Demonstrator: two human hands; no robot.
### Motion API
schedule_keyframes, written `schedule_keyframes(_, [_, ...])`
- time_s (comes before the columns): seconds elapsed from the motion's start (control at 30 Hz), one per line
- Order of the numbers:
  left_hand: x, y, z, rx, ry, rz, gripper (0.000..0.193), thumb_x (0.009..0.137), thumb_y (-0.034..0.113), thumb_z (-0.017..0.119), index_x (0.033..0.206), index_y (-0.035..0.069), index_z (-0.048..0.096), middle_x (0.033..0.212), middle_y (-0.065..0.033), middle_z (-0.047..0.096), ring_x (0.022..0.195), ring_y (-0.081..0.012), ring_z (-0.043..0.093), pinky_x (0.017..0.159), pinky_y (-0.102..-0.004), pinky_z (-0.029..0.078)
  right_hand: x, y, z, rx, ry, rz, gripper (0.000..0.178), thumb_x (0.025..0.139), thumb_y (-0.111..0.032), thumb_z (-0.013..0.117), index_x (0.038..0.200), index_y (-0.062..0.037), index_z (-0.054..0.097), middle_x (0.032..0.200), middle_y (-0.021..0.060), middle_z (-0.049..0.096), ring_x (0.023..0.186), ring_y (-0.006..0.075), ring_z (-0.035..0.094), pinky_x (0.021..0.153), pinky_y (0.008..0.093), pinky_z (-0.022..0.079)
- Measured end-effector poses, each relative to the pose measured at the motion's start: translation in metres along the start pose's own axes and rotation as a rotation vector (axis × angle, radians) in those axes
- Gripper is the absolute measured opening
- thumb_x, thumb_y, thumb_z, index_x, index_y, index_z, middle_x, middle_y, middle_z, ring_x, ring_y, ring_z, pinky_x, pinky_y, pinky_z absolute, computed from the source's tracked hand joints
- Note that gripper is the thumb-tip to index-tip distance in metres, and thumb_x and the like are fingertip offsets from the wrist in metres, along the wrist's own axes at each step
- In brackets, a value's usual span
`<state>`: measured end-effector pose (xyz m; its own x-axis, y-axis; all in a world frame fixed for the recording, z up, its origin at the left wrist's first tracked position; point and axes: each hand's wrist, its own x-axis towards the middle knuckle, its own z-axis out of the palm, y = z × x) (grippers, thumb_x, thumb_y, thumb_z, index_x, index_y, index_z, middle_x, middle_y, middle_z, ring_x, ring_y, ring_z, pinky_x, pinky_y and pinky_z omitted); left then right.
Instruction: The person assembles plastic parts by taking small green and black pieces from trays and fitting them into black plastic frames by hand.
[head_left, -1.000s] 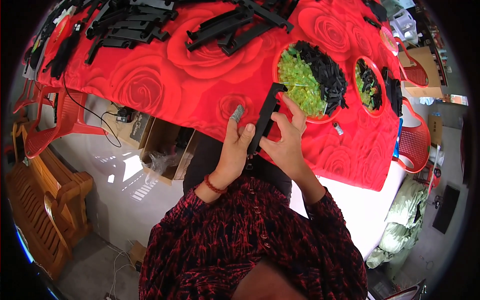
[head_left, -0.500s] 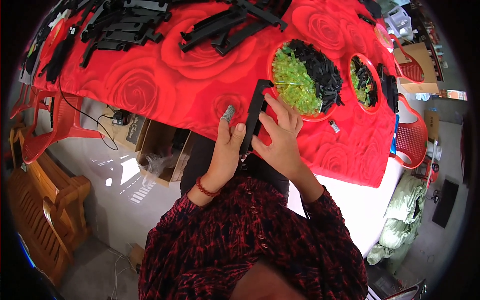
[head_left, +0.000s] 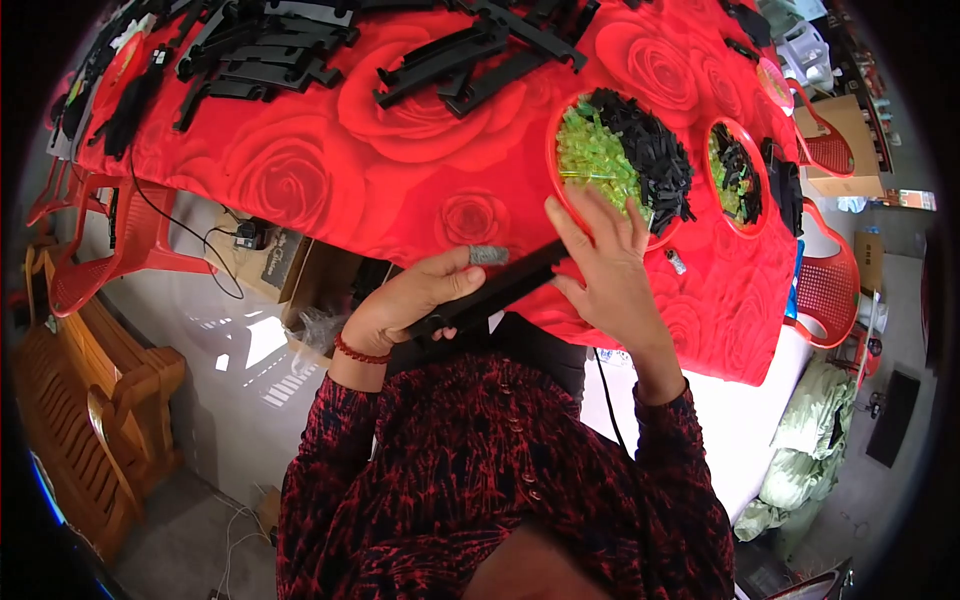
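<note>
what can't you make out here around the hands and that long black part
- Head view: the long black strip has its middle covered by the left hand and its upper end by the right hand.
- Green pieces in the red bowl: too small to tell their shape.
- Small grey item: too small to identify.

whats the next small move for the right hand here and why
Probably a short reach forward into the red bowl for a green piece. The right hand lies open on the long black strip, fingertips at the bowl's rim, while the left hand grips the strip.
</note>
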<state>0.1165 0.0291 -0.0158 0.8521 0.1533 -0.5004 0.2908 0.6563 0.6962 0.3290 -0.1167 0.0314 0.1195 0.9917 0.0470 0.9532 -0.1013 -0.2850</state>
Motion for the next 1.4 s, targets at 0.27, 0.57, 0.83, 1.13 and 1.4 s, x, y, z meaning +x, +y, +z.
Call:
schedule_keyframes(0.27, [0.023, -0.038, -0.034, -0.317, 0.021, -0.071, 0.07, 0.099, 0.061, 0.038, 0.134, 0.0, 0.045, 0.099, -0.0146, 0.069, 0.072, -0.0184, 0.067, 0.059, -0.0291, 0.056, -0.013, 0.015, 0.023, -0.01, 0.149, -0.129, 0.035, 0.075, -0.009, 0.074, 0.108, -0.0065, 0.062, 0.092, 0.0046, 0.063, 0.089, 0.0208, 0.063, 0.102, 0.0426, 0.038])
schedule_keyframes(0.57, [0.042, -0.038, -0.014, -1.216, -0.064, 0.624, 0.07, 0.102, 0.052, 0.037, 0.146, -0.002, 0.032, 0.147, -0.02, 0.043, 0.138, -0.034, 0.04, 0.117, -0.0462, 0.031, -0.022, -0.006, 0.033, 0.197, 0.07, 0.085, 0.025, 0.079, -0.017, 0.073, 0.098, -0.0035, 0.065, 0.084, 0.0104, 0.064, 0.08, 0.0317, 0.06, 0.074, 0.0421, 0.047])
schedule_keyframes(0.83, [0.045, -0.022, 0.011, -0.861, 0.153, 0.617, 0.061, 0.103, 0.051, 0.034, 0.136, 0.001, 0.044, 0.135, -0.0152, 0.053, 0.13, -0.0323, 0.048, 0.113, -0.0457, 0.036, -0.026, -0.021, 0.05, 0.181, 0.149, 0.071, 0.029, 0.08, -0.023, 0.077, 0.079, -0.0019, 0.056, 0.07, 0.014, 0.058, 0.063, 0.0342, 0.057, 0.061, 0.0449, 0.045])
schedule_keyframes(1.13, [0.062, -0.036, 0.001, -1.054, 0.002, 0.613, 0.047, 0.098, 0.047, 0.049, 0.11, 0.001, 0.058, 0.101, -0.0096, 0.064, 0.095, -0.0238, 0.064, 0.107, -0.0485, 0.044, -0.024, -0.036, 0.029, 0.252, -0.058, -0.081, 0.035, 0.081, -0.033, 0.076, 0.085, -0.0033, 0.059, 0.062, 0.0083, 0.056, 0.059, 0.0297, 0.057, 0.06, 0.0394, 0.043])
schedule_keyframes(1.4, [0.052, -0.026, 0.017, -0.929, 0.049, 0.539, 0.045, 0.1, 0.044, 0.05, 0.106, 0.0, 0.057, 0.098, -0.0108, 0.065, 0.088, -0.023, 0.065, 0.094, -0.0449, 0.053, -0.005, -0.038, 0.019, 0.219, 0.257, -0.07, 0.046, 0.074, -0.012, 0.077, 0.118, -0.0064, 0.061, 0.116, 0.0117, 0.057, 0.104, 0.0306, 0.056, 0.094, 0.0452, 0.041])
